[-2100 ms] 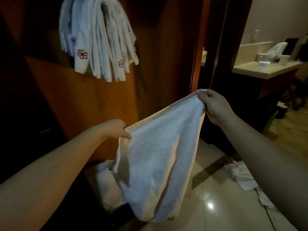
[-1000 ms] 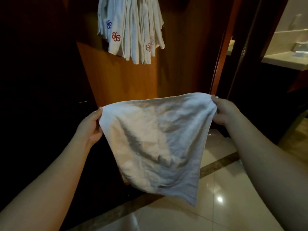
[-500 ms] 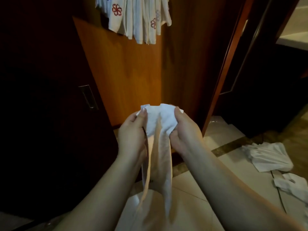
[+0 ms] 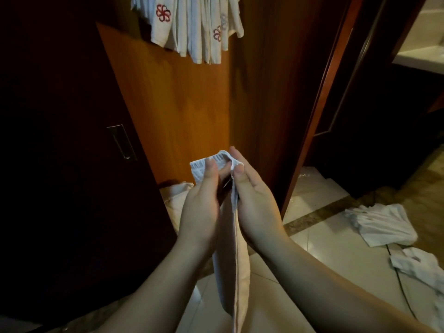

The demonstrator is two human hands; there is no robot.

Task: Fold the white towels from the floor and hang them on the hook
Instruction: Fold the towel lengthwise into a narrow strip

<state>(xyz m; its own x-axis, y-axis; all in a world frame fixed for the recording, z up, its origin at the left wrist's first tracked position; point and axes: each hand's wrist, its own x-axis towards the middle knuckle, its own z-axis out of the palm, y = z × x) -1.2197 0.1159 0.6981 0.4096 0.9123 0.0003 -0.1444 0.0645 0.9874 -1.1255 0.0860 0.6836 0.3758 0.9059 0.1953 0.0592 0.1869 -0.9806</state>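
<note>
Brought together since a second ago, the left hand (image 4: 203, 200) and right hand (image 4: 252, 200) now pinch the halved white towel (image 4: 231, 267) at its top corners, its length hanging below between the wrists.

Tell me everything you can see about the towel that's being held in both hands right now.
The towel is white, soft cloth with a ribbed band along its top edge and a stitched hem down one side. It is folded narrow and hangs straight down above the tiled floor. The left hand and right hand pinch its top corners close together, thumbs towards the camera. Nothing else touches it.
</note>
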